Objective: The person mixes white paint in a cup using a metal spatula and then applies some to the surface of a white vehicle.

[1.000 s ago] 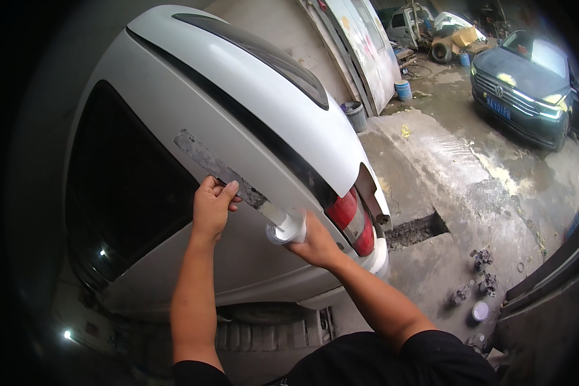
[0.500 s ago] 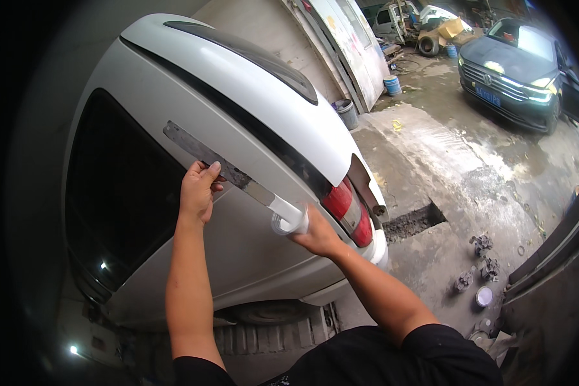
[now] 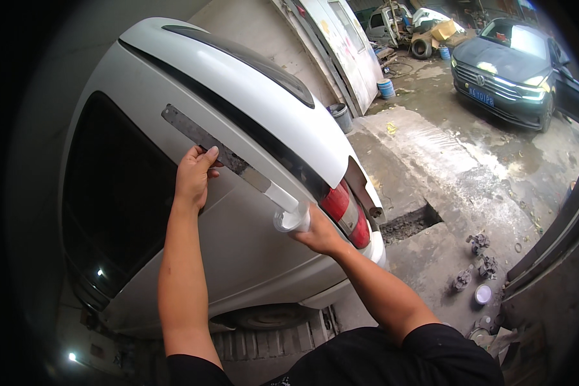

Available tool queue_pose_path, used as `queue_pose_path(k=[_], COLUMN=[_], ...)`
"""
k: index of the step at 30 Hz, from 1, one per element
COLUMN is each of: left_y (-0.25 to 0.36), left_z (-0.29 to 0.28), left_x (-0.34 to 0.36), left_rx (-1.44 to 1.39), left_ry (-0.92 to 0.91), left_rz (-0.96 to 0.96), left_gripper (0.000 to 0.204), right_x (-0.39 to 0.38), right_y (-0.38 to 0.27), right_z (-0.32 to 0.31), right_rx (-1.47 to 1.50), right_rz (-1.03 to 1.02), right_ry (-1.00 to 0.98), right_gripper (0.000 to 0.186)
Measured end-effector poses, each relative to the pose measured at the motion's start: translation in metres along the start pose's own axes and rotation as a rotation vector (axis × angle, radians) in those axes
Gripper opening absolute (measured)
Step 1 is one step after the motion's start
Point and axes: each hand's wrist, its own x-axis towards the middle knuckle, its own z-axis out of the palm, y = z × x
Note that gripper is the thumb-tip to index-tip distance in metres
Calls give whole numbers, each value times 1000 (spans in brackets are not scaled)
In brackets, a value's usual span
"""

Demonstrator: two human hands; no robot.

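My left hand (image 3: 196,175) pinches a long flat metal strip (image 3: 196,132), stained dark grey along much of its length, between thumb and fingers. The strip slants down to the right, and its lower end carries a white coating where it reaches the mouth of a clear plastic cup (image 3: 282,221). White material shows inside the cup. Wrapped round the cup from the right is my right hand (image 3: 320,231). Both hands are in front of the side of a white car (image 3: 251,251), left of its red and clear tail light (image 3: 346,209).
Several grimy clumped containers (image 3: 487,267) and a white-filled tub (image 3: 483,294) stand on the floor at right. A rectangular pit (image 3: 410,224) opens beyond the car's rear. Farther off are a dark car (image 3: 505,71), a grey bucket (image 3: 340,117) and a blue pail (image 3: 385,88).
My left hand and the strip's upper end have risen a little. The strip's white end sits slightly lower, at the cup, which my right hand still grips.
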Motion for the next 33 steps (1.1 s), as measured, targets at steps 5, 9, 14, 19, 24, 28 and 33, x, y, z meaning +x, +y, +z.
queue_pose_path(k=[5, 9, 14, 19, 24, 28, 33], left_y=[2, 1, 1, 4, -3, -25, -61], left_z=[5, 7, 10, 16, 13, 7, -2], left_x=[3, 7, 4, -10, -36, -68, -112], left_rx=[7, 1, 31, 115, 49, -11, -57], left_ry=[-6, -14, 4, 20, 20, 33, 18], left_rz=[0, -5, -20, -21, -23, -12, -67], left_gripper=[19, 18, 17, 16, 16, 17, 18], right_x=[2, 4, 5, 6, 2, -11, -27], right_y=[-18, -23, -22, -24, -27, -38, -35], right_z=[-6, -10, -10, -10, -5, 0, 8], right_rx=[39, 24, 48, 23, 50, 110, 204], right_rz=[-8, 35, 24, -22, 19, 10, 17], right_ry=[30, 32, 31, -10, -129, -178, -258], right_gripper=[57, 59, 63, 66, 71, 72, 76])
